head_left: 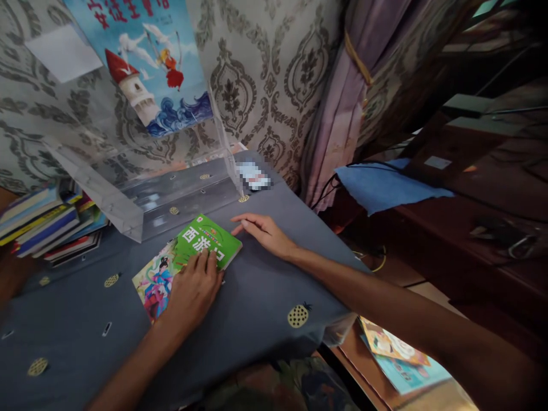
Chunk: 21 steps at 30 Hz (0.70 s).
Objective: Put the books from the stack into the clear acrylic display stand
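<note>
Left hand, fingers together, is resting on one closed book; right hand, fingers extended, is hovering just beside; book is lying flat, outside clear stand.

The left forearm slants up from the lower edge, and the left grip (a bare hand, like its partner) lies palm down, fingers stretched forward and close together. The right forearm reaches in from the lower right, bare too. The right grip sits slightly farther forward, unclenched, its fingers pointing left, apart from the left.
</note>
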{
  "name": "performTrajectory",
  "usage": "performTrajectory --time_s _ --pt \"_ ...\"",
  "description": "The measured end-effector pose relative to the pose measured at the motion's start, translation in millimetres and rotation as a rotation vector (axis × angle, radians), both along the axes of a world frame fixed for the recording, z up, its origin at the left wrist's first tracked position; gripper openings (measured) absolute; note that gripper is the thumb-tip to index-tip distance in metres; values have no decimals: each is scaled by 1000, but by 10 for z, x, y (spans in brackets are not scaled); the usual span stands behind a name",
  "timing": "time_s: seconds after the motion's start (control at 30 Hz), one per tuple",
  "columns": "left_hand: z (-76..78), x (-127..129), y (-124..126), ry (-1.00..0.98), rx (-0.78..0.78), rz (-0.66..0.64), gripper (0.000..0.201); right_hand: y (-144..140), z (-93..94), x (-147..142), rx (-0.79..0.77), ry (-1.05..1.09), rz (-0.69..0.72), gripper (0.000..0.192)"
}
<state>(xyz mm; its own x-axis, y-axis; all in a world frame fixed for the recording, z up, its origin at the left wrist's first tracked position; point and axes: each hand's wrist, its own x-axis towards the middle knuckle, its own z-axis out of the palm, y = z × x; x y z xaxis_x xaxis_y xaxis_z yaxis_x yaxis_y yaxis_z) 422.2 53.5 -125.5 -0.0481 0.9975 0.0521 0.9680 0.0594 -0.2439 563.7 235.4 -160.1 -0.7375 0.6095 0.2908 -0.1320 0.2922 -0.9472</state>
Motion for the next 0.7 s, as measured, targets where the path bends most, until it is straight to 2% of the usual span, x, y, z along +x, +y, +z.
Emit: performTrajectory --time_s 0.1,0.27,0.5,0.7 --pt "109 21 38 0 -66 26 36 -8 33 2 34 -3 1 37" --pt "262 -65 91 -116 -129 52 34 -4 69 17 62 19 -30 37" --pt "334 -228 96 -335 -70 34 37 -13 91 24 11 94 -51 37" --pt "342 -218 99 -380 -60 14 36 -37 90 21 15 117 -29 37"
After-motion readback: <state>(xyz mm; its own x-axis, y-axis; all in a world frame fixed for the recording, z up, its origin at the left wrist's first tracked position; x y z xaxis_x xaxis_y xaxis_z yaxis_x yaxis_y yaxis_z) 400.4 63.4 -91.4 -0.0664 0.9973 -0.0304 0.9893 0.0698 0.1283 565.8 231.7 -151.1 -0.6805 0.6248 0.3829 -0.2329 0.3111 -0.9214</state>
